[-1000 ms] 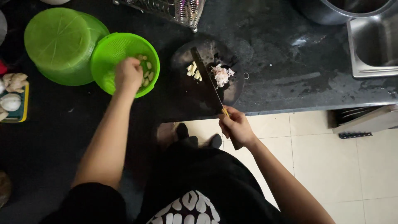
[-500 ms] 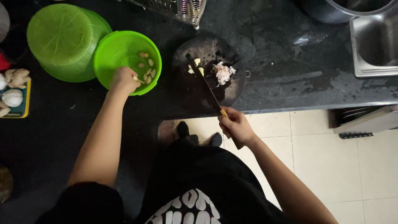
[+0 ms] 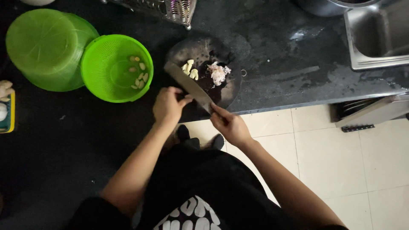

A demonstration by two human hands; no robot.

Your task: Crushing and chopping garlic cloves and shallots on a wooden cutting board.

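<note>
Gripping a broad grey cleaver [image 3: 189, 85], right hand [image 3: 230, 124] angles it over peeled garlic [image 3: 190, 70].

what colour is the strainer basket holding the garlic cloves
Bright green strainer basket, head view.

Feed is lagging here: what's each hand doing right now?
Left hand: fingers curled, touching the flat of the broad steel cleaver; its grip cannot be told.
Right hand: closed on the cleaver's handle.

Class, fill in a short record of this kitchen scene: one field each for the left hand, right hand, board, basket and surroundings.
Left hand: left hand touching the flat of the cleaver
Right hand: right hand gripping the cleaver's handle
Board: round dark chopping board with peeled garlic cloves and a pile of skins
Basket: green colander holding a few cloves
Surroundings: black counter, steel sink
</note>
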